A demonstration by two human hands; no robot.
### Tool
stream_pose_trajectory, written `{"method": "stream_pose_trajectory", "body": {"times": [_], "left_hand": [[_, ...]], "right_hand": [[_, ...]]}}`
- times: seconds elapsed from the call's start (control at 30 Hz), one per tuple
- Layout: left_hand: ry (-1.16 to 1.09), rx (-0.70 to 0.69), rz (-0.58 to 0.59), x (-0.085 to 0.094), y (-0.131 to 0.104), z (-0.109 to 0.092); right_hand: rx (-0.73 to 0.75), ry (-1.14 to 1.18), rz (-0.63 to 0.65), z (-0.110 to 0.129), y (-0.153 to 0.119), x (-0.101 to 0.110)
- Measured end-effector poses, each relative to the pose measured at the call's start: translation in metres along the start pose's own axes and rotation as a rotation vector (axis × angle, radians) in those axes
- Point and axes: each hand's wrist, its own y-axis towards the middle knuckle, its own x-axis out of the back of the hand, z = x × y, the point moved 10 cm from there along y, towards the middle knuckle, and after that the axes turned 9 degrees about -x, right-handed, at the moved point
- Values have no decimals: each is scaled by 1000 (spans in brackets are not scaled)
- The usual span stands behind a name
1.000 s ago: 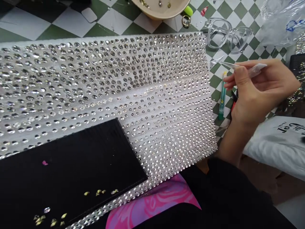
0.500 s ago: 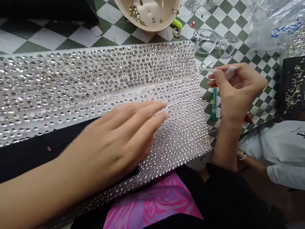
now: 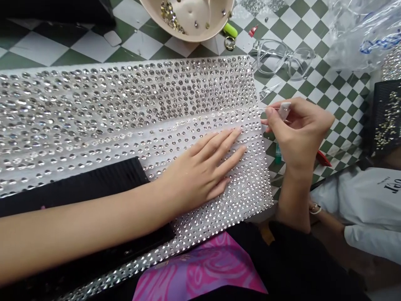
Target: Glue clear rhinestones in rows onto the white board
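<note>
A white sheet (image 3: 175, 146) covered in rows of shiny rhinestones spans the view. My left hand (image 3: 203, 171) lies flat on its right half, fingers spread and pointing right, holding nothing. At the sheet's right edge, my right hand (image 3: 294, 129) pinches a small white tube (image 3: 284, 110), whose thin clear tip points left over the edge at the gap between two bands of stones. A black ridged piece (image 3: 109, 179) lies on the sheet beneath my left forearm.
Beyond the sheet stand a beige bowl (image 3: 188, 25) with loose stones, a gold ring (image 3: 229, 43) and clear glasses (image 3: 282, 58). Plastic bags (image 3: 360, 33) and a black tray (image 3: 387, 117) of stones are at right. A person in a white shirt (image 3: 369, 205) sits at lower right.
My left hand has slid right along the sheet, uncovering the end of the black piece. My right hand has moved left and slightly down, bringing the tube's tip to the sheet's edge.
</note>
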Motion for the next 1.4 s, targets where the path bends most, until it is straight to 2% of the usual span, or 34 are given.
{"method": "stream_pose_trajectory", "body": {"times": [0.3, 0.77, 1.1, 1.4], "left_hand": [[-2, -4, -30, -2, 0, -2], [6, -3, -39, -2, -1, -3], [-7, -5, -45, -1, 1, -3], [12, -7, -45, -1, 0, -2]], "right_hand": [[-55, -40, -31, -2, -1, 1], [45, -137, -46, 11, -4, 0], [-31, -77, -67, 7, -3, 3], [-1, -72, -68, 8, -3, 1]]}}
